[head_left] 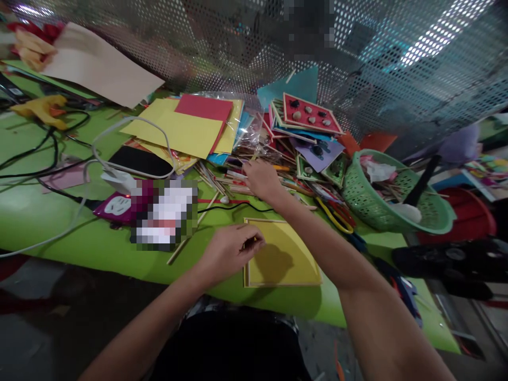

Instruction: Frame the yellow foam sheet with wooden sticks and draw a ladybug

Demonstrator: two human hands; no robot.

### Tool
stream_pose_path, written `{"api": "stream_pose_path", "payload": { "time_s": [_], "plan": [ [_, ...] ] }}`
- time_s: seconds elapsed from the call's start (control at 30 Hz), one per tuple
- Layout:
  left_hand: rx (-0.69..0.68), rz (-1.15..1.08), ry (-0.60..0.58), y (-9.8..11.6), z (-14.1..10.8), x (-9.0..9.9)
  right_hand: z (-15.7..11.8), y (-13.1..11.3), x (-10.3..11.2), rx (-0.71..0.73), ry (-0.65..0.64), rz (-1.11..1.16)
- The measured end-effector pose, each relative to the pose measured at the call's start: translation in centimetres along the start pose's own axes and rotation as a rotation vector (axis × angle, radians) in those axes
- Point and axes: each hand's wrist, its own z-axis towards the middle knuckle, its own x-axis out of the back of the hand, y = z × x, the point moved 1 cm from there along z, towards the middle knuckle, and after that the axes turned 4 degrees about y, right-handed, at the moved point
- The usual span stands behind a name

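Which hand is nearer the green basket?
Right. The right hand is left of the basket, at the stick pile; the left hand is farther left and closer to the person's body, at the framed yellow card's left edge.

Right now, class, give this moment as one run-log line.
left hand: curled near left edge of yellow card; right hand: at wooden sticks; grips: unclear; green basket: at right

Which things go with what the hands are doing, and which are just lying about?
Seems part of the job:
- yellow card with thin strips along its edges, by the left hand
- thin sticks, where the right hand reaches

Probably just lying about:
- green basket
- purple power strip
- pink paper
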Motion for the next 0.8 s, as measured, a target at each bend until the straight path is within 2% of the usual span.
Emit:
{"api": "stream_pose_path", "payload": {
  "time_s": [0.1, 0.2, 0.3, 0.37, 0.43, 0.53, 0.7, 0.8],
  "plan": [
    [-0.002, -0.004, 0.053, -0.2, -0.1, 0.1, -0.3, -0.3, 0.3, -0.017, 0.010, -0.027],
    [-0.044, 0.025, 0.213, -0.2, -0.2, 0.7, -1.9, 0.2, 1.8, -0.057, 0.048, 0.057],
    [-0.101, 0.182, 0.503, 0.1, -0.2, 1.5, -5.0, 1.1, 4.1, -0.055, 0.109, 0.347],
    [-0.159, 0.294, 0.614, 0.3, -0.2, 1.8, -7.7, 1.4, 5.6, -0.049, 0.140, 0.627],
    [-0.210, 0.373, 0.562, 0.4, 0.0, 1.7, -10.5, 1.4, 6.7, -0.075, 0.168, 0.840],
    [-0.223, 0.466, 0.377, 0.3, 0.3, 1.0, -14.2, 0.6, 7.5, -0.142, 0.212, 1.028],
    [-0.256, 0.483, 0.139, 1.1, 0.3, -0.7, -18.4, -1.0, 6.4, -0.378, 0.309, 1.363],
    [-0.298, 0.442, 0.047, 2.1, 0.1, -2.0, -19.9, -1.9, 5.7, -0.412, 0.268, 1.505]
  ]
}}
